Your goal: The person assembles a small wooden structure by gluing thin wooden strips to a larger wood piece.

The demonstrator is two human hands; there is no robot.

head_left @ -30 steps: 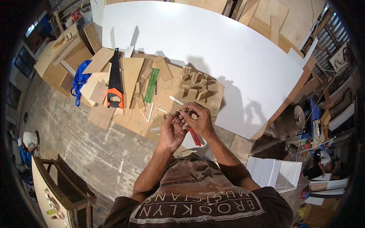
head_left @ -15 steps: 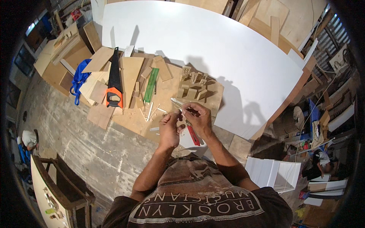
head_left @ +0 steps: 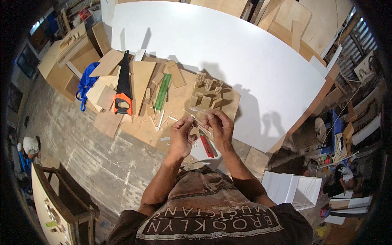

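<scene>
Both my hands are raised close together over the near edge of the work board. My left hand [head_left: 181,138] is closed in a pinch, with a small pale bit at its fingertips, too small to name. My right hand [head_left: 221,130] pinches a slim, translucent whitish piece [head_left: 197,109] that points left; its kind is unclear. Below and between the hands lies a red utility knife [head_left: 207,147] on a white surface. Thin pale wood sticks [head_left: 161,119] rest just left of my hands. Beyond them, small wooden blocks [head_left: 207,101] stand grouped on the board.
A handsaw [head_left: 123,87] with an orange-and-black handle lies over wood offcuts [head_left: 109,65] at left, beside blue cloth [head_left: 86,83]. A green strip [head_left: 163,92] lies mid-board. A large white panel [head_left: 261,53] spans the far side. A white box [head_left: 292,188] stands at lower right. Other people are at both sides.
My hands have moved apart, the right one shifting right. The translucent piece has moved right with it. The knife is more fully visible between the hands.
</scene>
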